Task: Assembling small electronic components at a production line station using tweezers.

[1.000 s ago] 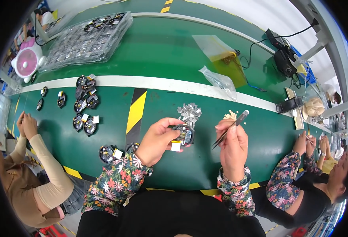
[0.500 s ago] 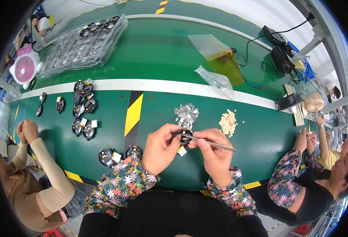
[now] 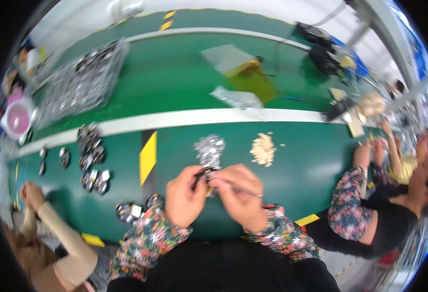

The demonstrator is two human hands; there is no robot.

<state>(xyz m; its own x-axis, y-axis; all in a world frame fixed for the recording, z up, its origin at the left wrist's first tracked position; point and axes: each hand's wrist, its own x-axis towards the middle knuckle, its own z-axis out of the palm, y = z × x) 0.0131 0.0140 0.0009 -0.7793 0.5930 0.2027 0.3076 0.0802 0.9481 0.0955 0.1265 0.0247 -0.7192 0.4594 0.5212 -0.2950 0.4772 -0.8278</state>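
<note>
My left hand (image 3: 185, 199) is closed around a small round black housing (image 3: 203, 176), most of it hidden by the fingers. Metal tweezers (image 3: 253, 193) are gripped in my right hand (image 3: 241, 194), whose fingertips meet the housing. Motion blur hides the tweezers' tip. Just beyond my hands lies a heap of small silver-grey pieces (image 3: 209, 150). To its right is a heap of small cream-coloured pieces (image 3: 263, 150). Similar black housings with white tabs (image 3: 129, 212) rest beside my left forearm, in a floral sleeve.
More black housings (image 3: 91, 146) stand in groups at the left. A clear plastic tray (image 3: 80, 82) full of parts and a pink fan (image 3: 18, 118) are farther back. Plastic bags (image 3: 238, 100) lie beyond the white ledge (image 3: 185, 118). Co-workers sit on both sides.
The whole view has shifted and blurred, with the table contents displaced leftward. My hands have drawn closer together, and the right fingers now press up against the housing.
</note>
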